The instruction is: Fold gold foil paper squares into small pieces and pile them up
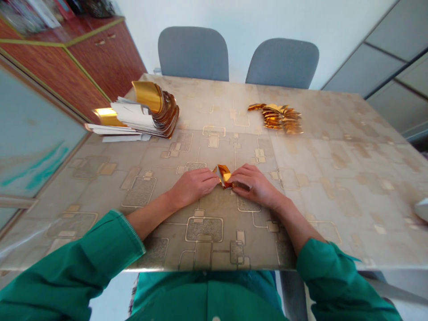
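Left grip (195, 184), right grip (257, 185), gold foil (225, 173) between

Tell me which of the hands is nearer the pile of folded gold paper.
Right. The right hand is on the person's side of the pile, slightly left; the left hand is farther left, beyond the small gold piece.

The fingers (207, 175) partly cover the folded gold paper (225, 173) at both sides. Far to their right, a white object (422, 208) is cut off, too little showing to identify; beyond them, the table (334, 178) hides the chairs' (194, 53) lower parts.
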### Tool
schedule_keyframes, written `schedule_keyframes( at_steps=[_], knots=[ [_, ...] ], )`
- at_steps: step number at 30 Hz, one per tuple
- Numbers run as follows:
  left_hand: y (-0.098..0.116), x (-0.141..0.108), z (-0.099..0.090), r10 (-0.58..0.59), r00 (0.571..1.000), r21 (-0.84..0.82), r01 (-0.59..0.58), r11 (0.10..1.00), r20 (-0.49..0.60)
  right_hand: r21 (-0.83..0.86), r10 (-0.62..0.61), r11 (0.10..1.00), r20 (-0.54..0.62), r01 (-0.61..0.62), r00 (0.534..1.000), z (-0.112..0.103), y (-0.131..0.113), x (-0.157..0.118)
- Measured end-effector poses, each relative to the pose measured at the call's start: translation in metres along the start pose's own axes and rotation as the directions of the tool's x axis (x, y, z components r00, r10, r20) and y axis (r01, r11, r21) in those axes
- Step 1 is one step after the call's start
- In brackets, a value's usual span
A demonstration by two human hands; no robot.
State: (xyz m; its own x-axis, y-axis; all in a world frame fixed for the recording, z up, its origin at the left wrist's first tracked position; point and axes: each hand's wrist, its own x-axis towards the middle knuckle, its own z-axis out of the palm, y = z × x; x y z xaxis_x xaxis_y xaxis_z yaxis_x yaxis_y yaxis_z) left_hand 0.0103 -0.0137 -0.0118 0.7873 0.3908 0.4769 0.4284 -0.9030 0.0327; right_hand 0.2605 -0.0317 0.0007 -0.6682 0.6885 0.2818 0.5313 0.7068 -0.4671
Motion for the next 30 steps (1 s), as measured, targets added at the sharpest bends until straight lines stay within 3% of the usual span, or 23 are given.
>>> schedule_keyframes(
  at_steps=[8, 13, 19, 25, 30],
  knots=[
    [-0.004, -0.002, 0.002, -0.076, 0.992, -0.061, 0.07, 0.996, -0.104, -0.055, -0.061, 0.997, -0.04, 0.059, 0.997, -0.001, -0.002, 0.001],
    [-0.004, -0.001, 0.001, 0.038, 0.999, -0.047, -0.038, 0.998, -0.005, -0.121, -0.08, 0.99, -0.048, 0.074, 0.996, 0.004, 0.0, 0.002],
    [-0.004, -0.003, -0.003, 0.046, 0.996, -0.033, -0.043, 0.999, 0.08, -0.161, -0.151, 0.976, -0.023, 0.145, 0.988, 0.006, -0.001, 0.003],
    [0.007, -0.003, -0.004, -0.095, 0.995, 0.047, 0.094, 0.994, 0.007, -0.199, -0.19, 0.963, -0.025, 0.181, 0.982, 0.008, -0.007, 0.005],
    [0.01, -0.005, -0.001, -0.164, 0.986, -0.037, 0.164, 0.986, -0.013, -0.161, -0.183, 0.97, 0.001, 0.181, 0.983, 0.008, -0.005, 0.004]
  ],
)
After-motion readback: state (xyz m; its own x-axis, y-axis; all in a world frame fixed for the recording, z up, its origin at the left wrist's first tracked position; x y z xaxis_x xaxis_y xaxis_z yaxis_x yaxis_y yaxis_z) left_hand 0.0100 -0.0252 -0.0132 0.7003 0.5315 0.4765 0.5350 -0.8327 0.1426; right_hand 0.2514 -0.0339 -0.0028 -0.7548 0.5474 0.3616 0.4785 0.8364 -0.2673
